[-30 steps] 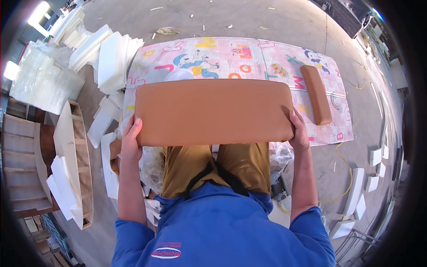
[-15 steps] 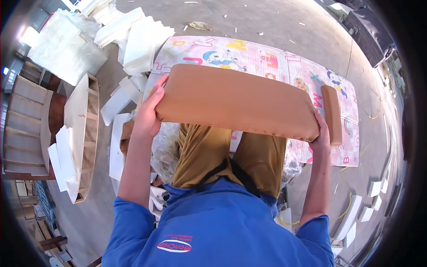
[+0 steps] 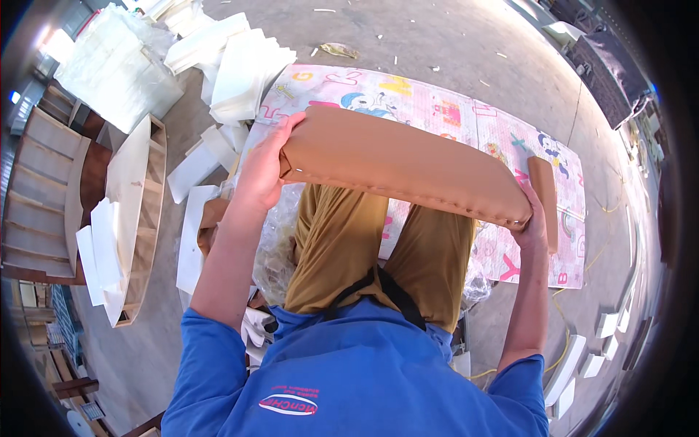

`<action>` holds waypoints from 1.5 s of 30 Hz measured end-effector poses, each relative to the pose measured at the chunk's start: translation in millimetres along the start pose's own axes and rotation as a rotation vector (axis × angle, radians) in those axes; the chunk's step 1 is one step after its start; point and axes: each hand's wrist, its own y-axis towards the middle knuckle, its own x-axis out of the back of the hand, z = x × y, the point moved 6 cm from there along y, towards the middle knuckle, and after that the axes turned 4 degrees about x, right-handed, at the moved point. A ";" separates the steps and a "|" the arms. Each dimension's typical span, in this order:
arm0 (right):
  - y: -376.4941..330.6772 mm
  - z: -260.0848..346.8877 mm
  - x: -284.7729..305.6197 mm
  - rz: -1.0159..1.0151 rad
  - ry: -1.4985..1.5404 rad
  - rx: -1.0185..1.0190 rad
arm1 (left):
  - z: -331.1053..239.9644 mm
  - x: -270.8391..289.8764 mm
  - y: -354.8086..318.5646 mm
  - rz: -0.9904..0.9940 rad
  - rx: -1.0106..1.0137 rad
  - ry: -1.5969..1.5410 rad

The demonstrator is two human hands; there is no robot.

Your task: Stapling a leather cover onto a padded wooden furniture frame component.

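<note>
A long brown upholstered cushion panel (image 3: pixel 408 160) is held up in front of me above my knees, gripped at both ends. My left hand (image 3: pixel 263 162) is closed round its left end, thumb and fingers on the edge. At the right end, my right hand (image 3: pixel 535 222) clasps the lower corner, partly hidden by the panel. A row of staples or stitches runs along the near edge, where the cover is folded over. Beyond my right hand, a narrower brown padded piece (image 3: pixel 543 197) lies on a patterned foam mat (image 3: pixel 437 95).
White foam blocks (image 3: pixel 244 73) are piled at the far left, beside a plastic-wrapped stack (image 3: pixel 120 65). Wooden frames (image 3: pixel 138 218) stand on the left. Clear plastic wrap (image 3: pixel 273 247) bunches by my left knee. White offcuts (image 3: pixel 568 371) and a yellow cord (image 3: pixel 564 328) lie on the right floor.
Both hands have tilted the cushion panel, so more of its near edge and folded left corner shows. Its left end has shifted slightly right.
</note>
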 end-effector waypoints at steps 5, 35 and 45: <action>1.7 -2.1 0.7 0.030 -0.002 -0.010 | -1.3 -3.1 -5.4 -0.019 0.014 0.021; 92.7 27.7 54.7 0.099 0.143 0.139 | -31.4 -123.0 110.9 0.560 0.095 -0.140; 154.5 -110.3 25.7 -0.021 -0.077 -0.501 | 94.9 37.7 205.5 0.169 0.554 0.279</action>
